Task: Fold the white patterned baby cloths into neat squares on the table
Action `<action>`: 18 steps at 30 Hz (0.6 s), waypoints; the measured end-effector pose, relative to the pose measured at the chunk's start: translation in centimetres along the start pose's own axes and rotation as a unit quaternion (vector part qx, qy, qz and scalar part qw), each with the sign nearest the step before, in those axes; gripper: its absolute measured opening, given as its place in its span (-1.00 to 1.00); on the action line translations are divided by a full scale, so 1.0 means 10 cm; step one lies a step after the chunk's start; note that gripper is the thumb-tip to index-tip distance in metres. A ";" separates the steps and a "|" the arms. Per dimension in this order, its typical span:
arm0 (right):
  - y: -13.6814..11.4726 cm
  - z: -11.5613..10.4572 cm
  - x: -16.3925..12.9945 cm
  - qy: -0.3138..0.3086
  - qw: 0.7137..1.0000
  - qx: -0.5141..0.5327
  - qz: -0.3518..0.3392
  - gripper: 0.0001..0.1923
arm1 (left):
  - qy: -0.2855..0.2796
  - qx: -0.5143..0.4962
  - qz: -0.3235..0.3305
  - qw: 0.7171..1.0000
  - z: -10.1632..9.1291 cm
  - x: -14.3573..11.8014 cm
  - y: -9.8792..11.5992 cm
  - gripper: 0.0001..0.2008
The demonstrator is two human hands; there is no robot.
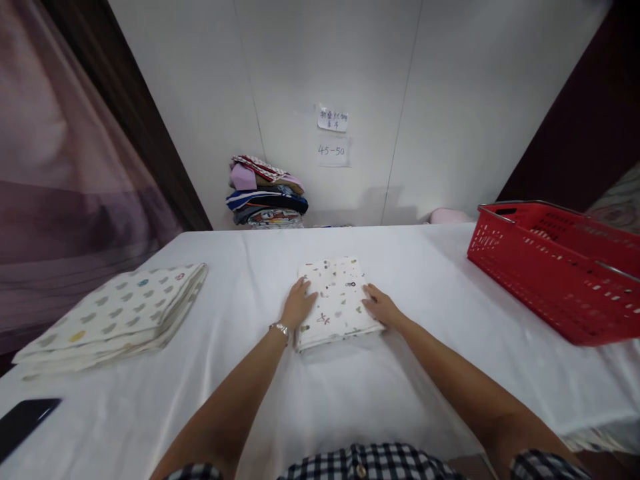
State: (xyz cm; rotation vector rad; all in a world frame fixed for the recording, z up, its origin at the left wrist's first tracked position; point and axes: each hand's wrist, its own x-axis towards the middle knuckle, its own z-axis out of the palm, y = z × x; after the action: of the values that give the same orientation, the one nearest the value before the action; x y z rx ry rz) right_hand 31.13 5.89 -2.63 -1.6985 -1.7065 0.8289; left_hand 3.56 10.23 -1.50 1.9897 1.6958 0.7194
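The left hand (299, 303) lies flat with its fingers spread on the left edge of a folded cloth (336, 300), palm down, a bracelet (281, 329) at the wrist. The right hand (381, 307) rests the same way on the cloth's right edge, fingers stretched forward and pressed onto the fabric. Neither hand pinches anything; both bear down from opposite sides, which seems meant to keep the folds flat and the edges square.

The cloth is white with small scattered prints, folded into a neat rectangle, and lies in the middle of the table (430, 280), straight ahead of the person and well within reach of both arms. The table is covered with a white sheet, so the cloth has a smooth bed to lie on.

To the left, well apart from the hands, sits a larger folded blanket (117, 313) with a pattern of small coloured shapes, laid out of the way near the table's edge. A dark phone (25, 420) lies at the near left corner. To the right stands a red basket (555, 267), tilted in view, its inside hard to see. Behind the table, against the wall, a stack of clothes (265, 193) rests below two paper notes (333, 137).
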 end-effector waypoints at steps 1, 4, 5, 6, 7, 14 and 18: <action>0.03 0.01 -0.14 0.014 1.000 0.026 0.005 -0.44 | 0.005 -0.011 -0.007 1.000 -0.01 -0.11 0.00 -0.47; 0.04 0.05 -0.44 0.053 0.993 0.103 0.013 -0.44 | 0.012 -0.019 -0.028 0.999 -0.04 -0.44 0.04 -0.44; 0.03 0.05 -0.50 0.061 0.991 0.117 0.013 -0.44 | 0.012 -0.014 -0.037 0.999 -0.06 -0.55 0.06 -0.43; 0.01 0.06 -0.55 0.069 0.990 0.127 0.011 -0.45 | 0.011 -0.009 -0.046 0.999 -0.06 -0.64 0.08 -0.43; -0.01 0.06 -0.58 0.074 0.988 0.133 0.009 -0.45 | 0.010 -0.004 -0.052 0.999 -0.07 -0.74 0.10 -0.43; -0.09 0.15 -0.71 0.100 0.989 0.109 0.025 -0.49 | 0.037 -0.005 -0.026 0.999 -0.08 -0.99 0.09 -0.55; -0.17 0.34 -1.03 0.050 0.997 0.064 -0.017 -0.46 | 0.059 -0.006 -0.042 0.997 -0.26 -0.85 -0.06 -0.62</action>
State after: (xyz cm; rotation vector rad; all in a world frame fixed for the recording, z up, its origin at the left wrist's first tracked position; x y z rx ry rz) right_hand 27.63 -4.44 -3.27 -1.5945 -1.5758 0.8065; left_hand 0.39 1.91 -0.80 1.8883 1.8280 0.8295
